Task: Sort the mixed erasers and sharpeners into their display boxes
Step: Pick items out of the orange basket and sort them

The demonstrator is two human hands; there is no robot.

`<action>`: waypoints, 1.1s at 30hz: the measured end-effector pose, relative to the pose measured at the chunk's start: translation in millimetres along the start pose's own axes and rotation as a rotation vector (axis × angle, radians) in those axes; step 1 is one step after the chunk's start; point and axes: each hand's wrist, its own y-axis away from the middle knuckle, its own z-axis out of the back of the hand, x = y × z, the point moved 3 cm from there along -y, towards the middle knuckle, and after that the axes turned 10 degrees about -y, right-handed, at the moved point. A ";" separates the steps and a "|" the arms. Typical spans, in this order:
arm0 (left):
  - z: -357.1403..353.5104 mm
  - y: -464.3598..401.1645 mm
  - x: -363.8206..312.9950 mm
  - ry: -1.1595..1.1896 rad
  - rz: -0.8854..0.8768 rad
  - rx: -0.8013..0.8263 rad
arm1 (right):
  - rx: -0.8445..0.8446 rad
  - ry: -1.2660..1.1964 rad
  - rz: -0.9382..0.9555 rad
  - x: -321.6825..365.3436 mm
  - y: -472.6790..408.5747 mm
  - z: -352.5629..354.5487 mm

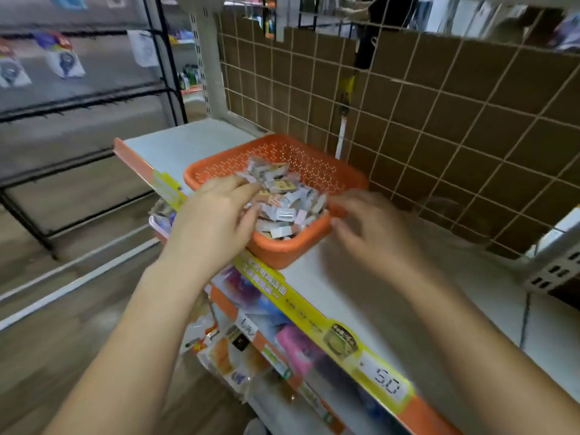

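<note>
We see an orange perforated basket [314,171] on the white shelf [361,287], heaped with small wrapped erasers and sharpeners [282,199]. Our left hand [216,218] reaches over the basket's near-left rim, fingers loosely curved onto the pile, gripping nothing we can make out. Our right hand [370,227] is blurred at the near-right rim; we cannot tell whether it holds anything. A wire grid panel [439,120] stands behind.

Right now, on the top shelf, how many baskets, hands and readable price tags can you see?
Orange baskets: 1, holding a pile of small packets too jumbled to count
Hands: 2, left hand and right hand
Price tags: 1
Total: 4
</note>
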 end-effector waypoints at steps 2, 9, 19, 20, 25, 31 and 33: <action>-5.5 -10.6 26.5 -0.007 0.025 0.016 | 0.016 -0.007 0.009 2.1 -26.4 -15.0; -50.0 -69.3 84.3 0.024 0.065 0.174 | 0.174 0.004 -0.106 2.8 -111.9 -67.3; -106.0 -119.6 86.6 -0.069 -0.144 0.622 | 0.404 0.025 -0.263 -6.7 -151.6 -101.1; -109.6 -120.9 85.6 -0.077 -0.156 0.636 | 0.397 0.049 -0.268 -8.8 -154.2 -103.3; -118.6 -125.6 85.6 -0.113 -0.163 0.630 | 0.352 -0.005 -0.318 -17.1 -160.6 -110.8; -115.7 -126.3 92.6 0.084 -0.076 0.557 | 0.262 -0.242 -0.338 -21.0 -159.0 -102.9; -109.9 -125.0 93.8 0.197 0.002 0.514 | 0.180 -0.268 -0.371 -26.5 -157.4 -98.2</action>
